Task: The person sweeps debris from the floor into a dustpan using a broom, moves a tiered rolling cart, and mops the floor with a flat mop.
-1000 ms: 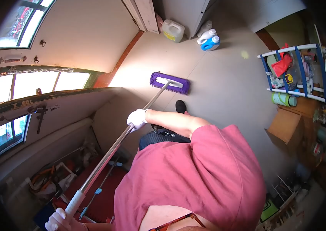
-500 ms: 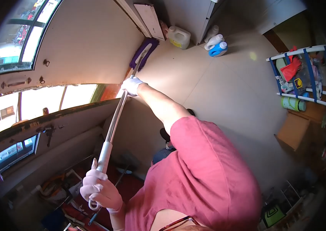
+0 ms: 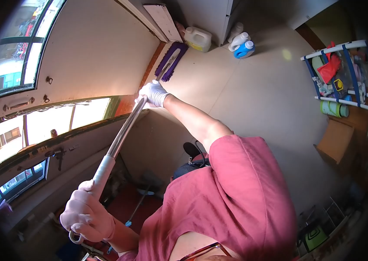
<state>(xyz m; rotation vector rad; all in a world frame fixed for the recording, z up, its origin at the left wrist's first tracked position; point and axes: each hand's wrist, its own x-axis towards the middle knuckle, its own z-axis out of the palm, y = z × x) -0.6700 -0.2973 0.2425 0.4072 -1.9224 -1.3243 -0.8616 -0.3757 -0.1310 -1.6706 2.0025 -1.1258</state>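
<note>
A long flat mop with a metal pole slants from the lower left up to its purple fringed pad, which lies on the floor beside the door. My left hand, in a pale glove, is closed round the grey grip near the pole's end, where a hanging loop sticks out below. Farther along, my right hand wraps the metal pole, also gloved in white. My right arm is stretched forward; the left is bent low beside my body.
Near the pad stand a translucent jug, a white bottle and a blue bottle. An open door with windowpanes is at left. A rack with red gloves and a cardboard box stand at right.
The mop pad has shifted right along the floor, away from the door's edge. My left hand has swung down and left with the grip; my right hand has moved slightly right.
</note>
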